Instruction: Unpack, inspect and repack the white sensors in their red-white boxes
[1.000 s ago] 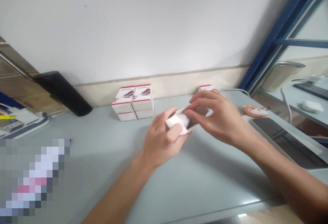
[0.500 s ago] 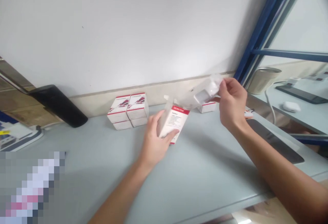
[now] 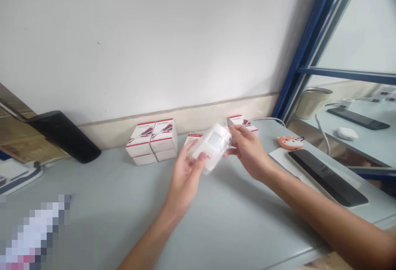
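I see a white plastic device in a clear wrapper [image 3: 212,148] held in the air just right of the stacked white-and-red cardboard boxes [image 3: 151,140]. The left hand [image 3: 185,179] cups its lower end, fingers curled around it; the right hand [image 3: 247,151], partly closed, pinches its upper end. Turning it over two-handed looks like the step in hand; the next move calls for a steady grip.

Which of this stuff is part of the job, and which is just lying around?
In use:
left hand, right hand
white device in clear plastic, held between them
red-labelled box, just behind it

Lying about:
stacked red-and-white boxes
fox-shaped orange tag
black flat-screen device
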Tool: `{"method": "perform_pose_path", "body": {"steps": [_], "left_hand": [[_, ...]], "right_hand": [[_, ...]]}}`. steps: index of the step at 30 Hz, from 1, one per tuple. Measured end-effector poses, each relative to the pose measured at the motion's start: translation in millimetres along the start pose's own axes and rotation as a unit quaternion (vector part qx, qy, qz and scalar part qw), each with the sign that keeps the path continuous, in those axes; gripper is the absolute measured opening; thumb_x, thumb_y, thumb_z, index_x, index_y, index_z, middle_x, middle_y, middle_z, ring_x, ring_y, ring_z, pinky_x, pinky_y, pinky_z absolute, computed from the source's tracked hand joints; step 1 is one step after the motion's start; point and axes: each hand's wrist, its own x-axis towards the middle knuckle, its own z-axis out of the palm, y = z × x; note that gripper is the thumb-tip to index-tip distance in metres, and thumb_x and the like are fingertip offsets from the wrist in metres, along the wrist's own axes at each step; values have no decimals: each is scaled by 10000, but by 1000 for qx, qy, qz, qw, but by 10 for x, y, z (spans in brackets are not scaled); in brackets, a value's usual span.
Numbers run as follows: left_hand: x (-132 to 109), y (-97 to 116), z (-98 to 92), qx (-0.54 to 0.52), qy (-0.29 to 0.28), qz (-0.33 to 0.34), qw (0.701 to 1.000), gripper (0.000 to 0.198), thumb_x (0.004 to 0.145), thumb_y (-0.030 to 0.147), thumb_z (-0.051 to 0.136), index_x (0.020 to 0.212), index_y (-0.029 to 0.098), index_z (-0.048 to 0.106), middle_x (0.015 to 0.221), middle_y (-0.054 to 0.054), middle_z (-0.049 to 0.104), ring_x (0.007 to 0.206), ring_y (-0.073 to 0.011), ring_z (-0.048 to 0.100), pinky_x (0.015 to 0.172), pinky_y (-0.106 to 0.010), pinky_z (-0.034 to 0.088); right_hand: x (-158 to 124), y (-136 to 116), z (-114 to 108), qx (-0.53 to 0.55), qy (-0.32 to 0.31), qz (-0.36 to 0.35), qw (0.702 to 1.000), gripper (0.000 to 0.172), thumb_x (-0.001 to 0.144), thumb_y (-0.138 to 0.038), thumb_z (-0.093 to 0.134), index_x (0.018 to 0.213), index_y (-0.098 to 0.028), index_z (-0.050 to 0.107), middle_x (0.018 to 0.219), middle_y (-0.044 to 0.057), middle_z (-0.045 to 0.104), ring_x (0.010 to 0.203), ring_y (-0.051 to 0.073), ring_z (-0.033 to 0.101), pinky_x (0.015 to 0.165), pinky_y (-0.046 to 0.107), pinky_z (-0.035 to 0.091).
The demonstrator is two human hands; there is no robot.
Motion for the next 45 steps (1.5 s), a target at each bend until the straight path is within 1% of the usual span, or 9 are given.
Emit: {"method": "perform_pose_path", "body": {"steps": [6, 11, 15, 18, 21, 25, 34, 40, 45], "left_hand": [[-18, 33, 4, -204, -58, -103, 972, 490, 961, 438, 736, 1410, 264, 648, 1430, -99, 671, 1103, -232, 713, 890, -334, 590], [-8, 23, -48, -253, -93, -123, 955, 466, 972, 475, 714, 1390, 273, 670, 1490, -93, 646, 1166, -267, 725, 1017, -407, 591], [-32, 30, -36, -246, -149, -165, 943, 475, 979, 479, 700, 1387, 237, 672, 1481, -124, 653, 1189, -324, 735, 1075, -475, 573], [-51, 28, -27, -237, -152, -192, 940, 446, 974, 441, 719, 1362, 224, 685, 1462, -130, 664, 1172, -324, 748, 1078, -462, 571], [-58, 23, -37, -239, -153, -197, 938, 446, 971, 408, 728, 1381, 243, 669, 1430, -116, 678, 1175, -315, 747, 1081, -445, 568], [-57, 28, -58, -250, -129, -195, 940, 455, 951, 363, 746, 1387, 272, 651, 1386, -94, 695, 1136, -283, 754, 1048, -408, 572], [14, 81, -63, -309, -112, -159, 931, 487, 1024, 453, 554, 1487, 305, 527, 1442, -106, 661, 1215, -328, 703, 980, -505, 579], [-22, 86, -40, -313, -86, -171, 930, 486, 1018, 338, 544, 1503, 337, 518, 1496, -69, 616, 1232, -312, 681, 963, -494, 588], [-46, 111, -22, -310, -64, -163, 934, 506, 1011, 265, 549, 1512, 330, 541, 1461, -83, 636, 1263, -312, 649, 977, -466, 560]], "right_hand": [[-163, -58, 73, -141, -104, -151, 973, 372, 1013, -581, 588, 978, -223, 680, 999, 36, 682, 813, 156, 652, 656, 287, 616], [-104, -158, -12, -190, -137, -129, 964, 331, 966, -519, 701, 869, -202, 699, 843, 23, 684, 710, 137, 618, 589, 255, 525], [16, -172, -95, -153, -60, -110, 980, 362, 948, -553, 707, 887, -196, 708, 749, 8, 681, 591, 140, 614, 562, 292, 539], [125, -175, -172, -139, 60, -192, 970, 297, 932, -503, 740, 934, -208, 701, 824, 19, 701, 685, 167, 665, 624, 315, 587], [213, -171, -249, -161, 173, -315, 919, 188, 968, -414, 707, 1001, -239, 649, 928, 23, 691, 791, 181, 693, 696, 337, 609], [279, -75, -321, -239, 207, -447, 837, 73, 1002, -304, 627, 1062, -268, 605, 1085, 48, 659, 983, 209, 683, 834, 391, 609], [320, 347, -377, -515, -123, -314, 788, 247, 892, -113, 585, 1078, -230, 697, 1280, 111, 704, 1309, 338, 611, 1097, 578, 492], [180, 127, -255, -376, -88, -279, 879, 189, 973, -297, 608, 1121, -246, 713, 1306, 88, 692, 1245, 289, 626, 1114, 521, 469], [33, -7, -96, -144, -197, -74, 967, 406, 1058, -564, 492, 1177, -270, 746, 1101, 58, 736, 1001, 231, 668, 938, 396, 546]]}}
